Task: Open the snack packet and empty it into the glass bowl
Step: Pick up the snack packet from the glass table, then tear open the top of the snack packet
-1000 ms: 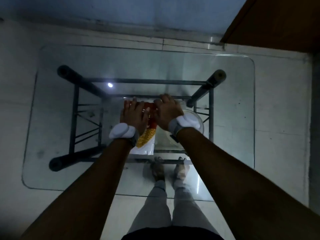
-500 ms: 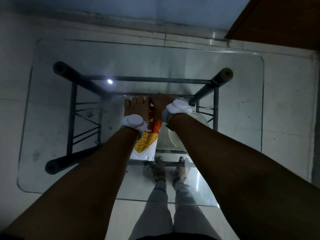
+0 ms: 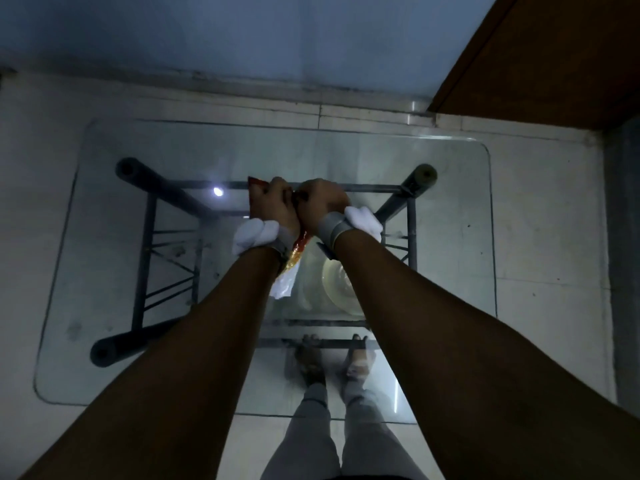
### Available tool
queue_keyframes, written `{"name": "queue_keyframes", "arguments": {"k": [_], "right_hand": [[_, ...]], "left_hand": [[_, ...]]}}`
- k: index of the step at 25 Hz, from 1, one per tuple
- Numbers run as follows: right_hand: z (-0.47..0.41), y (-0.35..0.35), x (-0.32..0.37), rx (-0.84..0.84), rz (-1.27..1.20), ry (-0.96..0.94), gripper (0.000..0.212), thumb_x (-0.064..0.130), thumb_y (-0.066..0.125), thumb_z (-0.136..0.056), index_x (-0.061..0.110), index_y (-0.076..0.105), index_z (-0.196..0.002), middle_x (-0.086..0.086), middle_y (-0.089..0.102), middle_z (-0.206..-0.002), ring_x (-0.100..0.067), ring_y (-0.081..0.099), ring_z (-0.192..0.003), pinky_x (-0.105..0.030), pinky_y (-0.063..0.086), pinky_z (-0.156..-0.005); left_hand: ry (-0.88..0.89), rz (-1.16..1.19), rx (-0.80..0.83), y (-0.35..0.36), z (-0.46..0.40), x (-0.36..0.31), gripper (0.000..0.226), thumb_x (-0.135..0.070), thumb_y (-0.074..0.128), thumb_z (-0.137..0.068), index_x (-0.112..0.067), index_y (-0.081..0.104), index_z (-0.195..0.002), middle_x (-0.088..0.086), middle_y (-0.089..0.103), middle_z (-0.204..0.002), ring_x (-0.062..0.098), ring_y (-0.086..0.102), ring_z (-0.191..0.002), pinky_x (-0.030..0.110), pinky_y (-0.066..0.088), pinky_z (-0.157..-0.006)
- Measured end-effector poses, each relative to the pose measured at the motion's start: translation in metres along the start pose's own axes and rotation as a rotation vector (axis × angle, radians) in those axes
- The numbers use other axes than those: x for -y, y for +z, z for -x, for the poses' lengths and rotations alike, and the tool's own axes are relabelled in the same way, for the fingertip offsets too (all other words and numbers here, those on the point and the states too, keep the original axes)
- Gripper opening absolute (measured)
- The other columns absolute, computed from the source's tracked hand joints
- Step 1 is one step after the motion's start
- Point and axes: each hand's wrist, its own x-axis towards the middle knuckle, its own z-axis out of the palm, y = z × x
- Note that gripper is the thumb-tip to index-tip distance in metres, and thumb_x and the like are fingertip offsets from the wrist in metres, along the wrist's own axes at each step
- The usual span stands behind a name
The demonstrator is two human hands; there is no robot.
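Note:
The snack packet [image 3: 292, 263], red at the top, yellow and white lower down, hangs upright above the glass table. Both hands grip its top edge side by side: my left hand [image 3: 275, 209] on the left part, my right hand [image 3: 320, 204] on the right part. A red corner of the packet sticks out left of my left hand. The glass bowl [image 3: 337, 284] stands on the table just below and to the right of the packet, partly hidden by my right forearm. Whether the packet's top is torn is hidden by my fingers.
The glass table top [image 3: 450, 237] rests on a dark metal frame [image 3: 145, 237] seen through it. My legs and feet [image 3: 332, 365] show through the glass at the near edge. A blue wall runs behind, and a wooden panel [image 3: 554, 57] stands at the upper right.
Both hands have lifted the packet off the table and raised it upright, away from me. The hands have drawn closer together at its top edge.

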Motion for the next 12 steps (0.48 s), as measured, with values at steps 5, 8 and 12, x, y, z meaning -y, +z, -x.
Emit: {"name": "queue_keyframes", "arguments": {"k": [5, 8, 12], "right_hand": [[0.016, -0.035, 0.005, 0.08, -0.047, -0.028, 0.029, 0.023, 0.049, -0.094, 0.009, 0.074, -0.099, -0.015, 0.072, -0.113, -0.033, 0.065, -0.105, -0.027, 0.044, -0.074], [0.027, -0.047, 0.004, 0.062, -0.151, -0.001, 0.034, 0.026, 0.046, -0.097, 0.002, 0.07, -0.099, -0.022, 0.068, -0.116, -0.038, 0.062, -0.108, -0.032, 0.047, -0.083], [0.029, -0.067, -0.005, -0.055, -0.313, 0.095, 0.031, 0.028, 0.051, -0.096, 0.012, 0.068, -0.115, -0.015, 0.066, -0.125, -0.034, 0.059, -0.116, -0.03, 0.046, -0.092]], "left_hand": [[-0.319, 0.46, -0.177, -0.02, 0.014, -0.047, 0.026, -0.011, 0.048, -0.092, 0.001, 0.068, -0.102, 0.021, 0.069, -0.112, 0.034, 0.061, -0.108, 0.024, 0.043, -0.084], [-0.325, 0.457, -0.204, -0.036, 0.016, -0.064, 0.025, -0.001, 0.05, -0.085, 0.002, 0.066, -0.104, 0.023, 0.068, -0.112, 0.035, 0.062, -0.106, 0.031, 0.047, -0.089], [-0.35, 0.508, -0.078, -0.041, 0.018, -0.089, 0.035, -0.004, 0.055, -0.084, -0.007, 0.057, -0.119, 0.016, 0.063, -0.119, 0.03, 0.06, -0.112, 0.033, 0.048, -0.099]]}}
